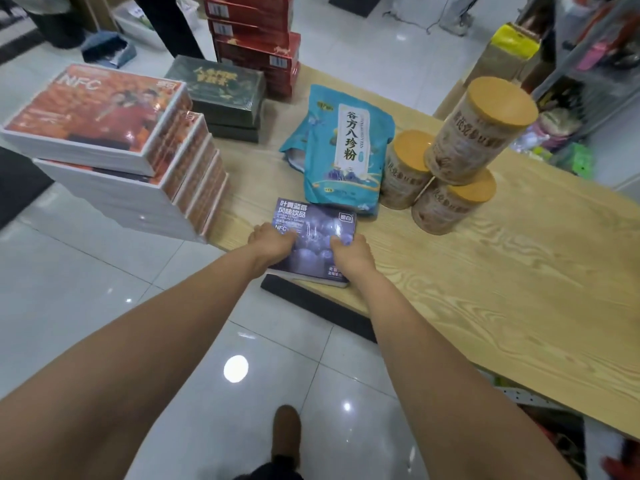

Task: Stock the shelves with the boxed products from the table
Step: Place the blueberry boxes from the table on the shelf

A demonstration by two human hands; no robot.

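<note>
A flat purple blueberry-drink box (313,230) lies at the near corner of the wooden table (502,271), slightly overhanging the edge. My left hand (272,242) grips its left side with fingers curled over the top. My right hand (351,251) grips its right side the same way. A tall stack of orange-and-white NFC boxes (114,143) stands at the table's left end. Behind it sit dark green boxes (225,95) and a pile of red boxes (256,39).
A blue pouch (341,150) lies just beyond the purple box. Three tan canisters with orange lids (460,157) are stacked to its right. A shelf unit with colourful goods (588,81) stands at far right. Glossy tiled floor (138,289) lies on the left, with people's legs at the back.
</note>
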